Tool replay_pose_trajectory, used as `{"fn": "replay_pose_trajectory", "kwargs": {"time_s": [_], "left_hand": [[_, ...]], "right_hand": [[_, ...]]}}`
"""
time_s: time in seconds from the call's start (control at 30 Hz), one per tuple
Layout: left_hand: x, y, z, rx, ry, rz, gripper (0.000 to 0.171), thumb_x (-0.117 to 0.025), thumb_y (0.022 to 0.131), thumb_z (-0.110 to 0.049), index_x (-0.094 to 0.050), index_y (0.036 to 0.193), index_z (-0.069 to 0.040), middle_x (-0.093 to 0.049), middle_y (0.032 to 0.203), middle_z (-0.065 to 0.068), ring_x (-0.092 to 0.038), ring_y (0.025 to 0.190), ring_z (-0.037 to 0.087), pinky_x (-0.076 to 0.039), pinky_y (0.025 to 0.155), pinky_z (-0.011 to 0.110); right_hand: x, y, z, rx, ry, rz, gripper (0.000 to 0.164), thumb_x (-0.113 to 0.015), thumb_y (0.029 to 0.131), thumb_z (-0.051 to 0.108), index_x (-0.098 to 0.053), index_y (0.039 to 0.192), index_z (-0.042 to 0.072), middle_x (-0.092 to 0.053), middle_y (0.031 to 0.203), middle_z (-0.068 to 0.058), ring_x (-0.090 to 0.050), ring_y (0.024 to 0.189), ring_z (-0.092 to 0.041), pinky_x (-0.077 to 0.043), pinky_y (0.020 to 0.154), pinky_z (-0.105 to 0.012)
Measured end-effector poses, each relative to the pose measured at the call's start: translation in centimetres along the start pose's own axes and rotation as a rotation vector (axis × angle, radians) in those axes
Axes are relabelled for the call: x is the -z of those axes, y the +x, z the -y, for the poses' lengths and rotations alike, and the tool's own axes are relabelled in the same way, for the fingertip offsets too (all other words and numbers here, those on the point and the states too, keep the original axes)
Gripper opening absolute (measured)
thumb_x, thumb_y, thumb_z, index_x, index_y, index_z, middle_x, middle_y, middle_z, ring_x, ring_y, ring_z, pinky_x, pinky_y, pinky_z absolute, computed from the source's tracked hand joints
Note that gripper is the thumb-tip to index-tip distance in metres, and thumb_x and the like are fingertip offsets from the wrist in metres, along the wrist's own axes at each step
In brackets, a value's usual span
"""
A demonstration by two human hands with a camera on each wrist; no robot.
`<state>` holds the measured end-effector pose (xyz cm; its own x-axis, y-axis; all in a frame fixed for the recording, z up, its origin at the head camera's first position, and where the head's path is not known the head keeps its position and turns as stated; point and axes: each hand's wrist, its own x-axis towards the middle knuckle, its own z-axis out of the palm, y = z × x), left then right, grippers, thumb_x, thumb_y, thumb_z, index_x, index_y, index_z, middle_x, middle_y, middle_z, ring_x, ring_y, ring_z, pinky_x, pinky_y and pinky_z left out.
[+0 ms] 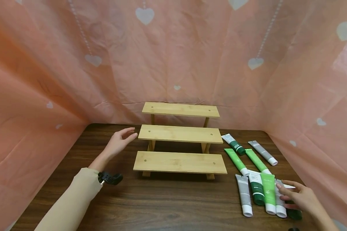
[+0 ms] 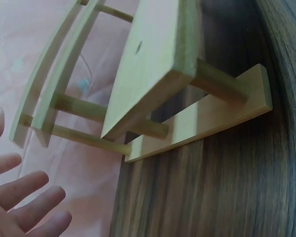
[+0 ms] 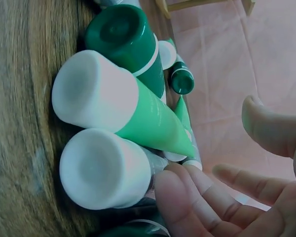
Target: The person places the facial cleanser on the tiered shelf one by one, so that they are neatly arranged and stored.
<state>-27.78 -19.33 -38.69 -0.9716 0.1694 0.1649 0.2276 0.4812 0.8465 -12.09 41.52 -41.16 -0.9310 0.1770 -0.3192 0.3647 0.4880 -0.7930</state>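
Observation:
My left hand (image 1: 120,141) hovers beside the left end of a three-tier wooden display stand (image 1: 180,133), holding nothing. Its fingers are loosely spread in the left wrist view, apart from the stand (image 2: 153,74). On the right, my right hand (image 1: 302,197) is over a group of squeeze tubes, fingertips beside a grey tube with a white cap (image 1: 280,205). In the right wrist view the thumb stands well away from the fingers (image 3: 172,195), which are close to that tube (image 3: 96,170); contact is unclear. A dark green cap (image 1: 294,214) is partly hidden under the hand.
Beside the right hand lie a light green tube (image 1: 268,192), a white and dark green tube (image 1: 256,187) and a grey tube (image 1: 244,194). Several more tubes lie behind them, right of the stand. Pink heart-patterned cloth (image 1: 176,64) surrounds the dark wooden table (image 1: 162,202).

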Motion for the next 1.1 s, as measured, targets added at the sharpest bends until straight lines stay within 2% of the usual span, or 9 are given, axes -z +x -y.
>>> {"fn": "replay_pose_trajectory", "kwargs": {"time_s": [0.13,0.2,0.3,0.43,0.53,0.7,0.87,1.0,1.1], "left_hand": [[-0.8,0.5,0.0,0.014,0.008,-0.010,0.056,-0.058,0.091,-0.041,-0.049,0.134,-0.007,-0.052,0.130,0.017,-0.048,0.119,0.032,-0.042,0.093,0.049],[-1.2,0.9,0.0,0.023,-0.008,-0.012,0.056,-0.058,0.091,-0.041,-0.049,0.133,-0.007,-0.053,0.128,0.016,-0.049,0.116,0.031,-0.043,0.091,0.049],[-1.5,1.1,0.3,0.040,-0.075,-0.008,0.056,-0.059,0.091,-0.040,-0.048,0.134,-0.005,-0.055,0.125,0.016,-0.052,0.112,0.030,-0.044,0.089,0.049],[-1.7,1.3,0.8,0.071,-0.212,0.015,0.056,-0.060,0.091,-0.035,-0.046,0.135,-0.004,-0.055,0.124,0.019,-0.055,0.109,0.027,-0.046,0.089,0.046],[-1.7,1.5,1.2,0.087,-0.300,0.025,0.055,-0.062,0.090,-0.031,-0.046,0.135,-0.004,-0.053,0.126,0.019,-0.056,0.109,0.026,-0.045,0.091,0.045],[-2.0,1.9,1.8,0.095,-0.361,0.039,0.054,-0.064,0.089,-0.029,-0.048,0.134,-0.004,-0.054,0.124,0.021,-0.056,0.108,0.030,-0.045,0.091,0.045],[-2.3,2.2,2.1,0.117,-0.442,0.052,0.055,-0.066,0.088,-0.028,-0.047,0.134,-0.004,-0.055,0.122,0.020,-0.055,0.110,0.035,-0.044,0.092,0.046],[-2.4,2.2,2.3,0.128,-0.510,0.062,0.058,-0.066,0.088,-0.025,-0.043,0.137,-0.005,-0.053,0.123,0.020,-0.057,0.107,0.031,-0.041,0.094,0.049],[-2.1,1.8,1.7,0.138,-0.542,0.066,0.056,-0.064,0.090,-0.019,-0.040,0.139,-0.003,-0.053,0.122,0.020,-0.060,0.101,0.024,-0.039,0.096,0.051]], "right_hand": [[0.1,-0.3,-0.6,-0.003,0.095,0.032,0.074,-0.055,0.094,0.034,-0.022,0.136,-0.017,-0.063,0.101,-0.013,-0.065,0.082,-0.018,-0.055,0.071,-0.038],[0.1,-0.4,-0.6,-0.005,0.101,0.040,0.074,-0.055,0.094,0.034,-0.022,0.136,-0.017,-0.063,0.101,-0.013,-0.065,0.083,-0.020,-0.054,0.071,-0.038],[-0.1,-0.2,-0.3,-0.009,0.061,0.056,0.075,-0.056,0.094,0.034,-0.022,0.136,-0.018,-0.063,0.103,-0.016,-0.064,0.084,-0.022,-0.055,0.071,-0.038],[-0.6,0.2,0.1,-0.026,-0.018,0.060,0.077,-0.057,0.092,0.036,-0.025,0.134,-0.020,-0.061,0.103,-0.020,-0.063,0.083,-0.023,-0.055,0.068,-0.037],[-1.0,0.4,0.3,-0.041,-0.054,0.045,0.077,-0.059,0.091,0.038,-0.030,0.132,-0.019,-0.061,0.098,-0.017,-0.062,0.080,-0.021,-0.054,0.066,-0.036],[-1.3,0.5,0.4,-0.048,-0.087,0.012,0.071,-0.063,0.088,0.036,-0.039,0.125,-0.020,-0.058,0.084,-0.007,-0.058,0.071,-0.018,-0.053,0.061,-0.034],[-1.5,0.8,0.4,-0.049,-0.128,0.003,0.069,-0.066,0.086,0.036,-0.043,0.121,-0.019,-0.055,0.086,-0.010,-0.054,0.070,-0.020,-0.050,0.060,-0.034],[-1.7,1.2,0.4,-0.056,-0.156,-0.007,0.072,-0.069,0.083,0.036,-0.044,0.121,-0.019,-0.050,0.081,-0.010,-0.050,0.067,-0.019,-0.049,0.057,-0.033],[-1.8,1.5,0.6,-0.062,-0.160,-0.026,0.072,-0.072,0.080,0.035,-0.045,0.119,-0.019,-0.047,0.076,-0.008,-0.048,0.064,-0.018,-0.047,0.055,-0.032]]}}
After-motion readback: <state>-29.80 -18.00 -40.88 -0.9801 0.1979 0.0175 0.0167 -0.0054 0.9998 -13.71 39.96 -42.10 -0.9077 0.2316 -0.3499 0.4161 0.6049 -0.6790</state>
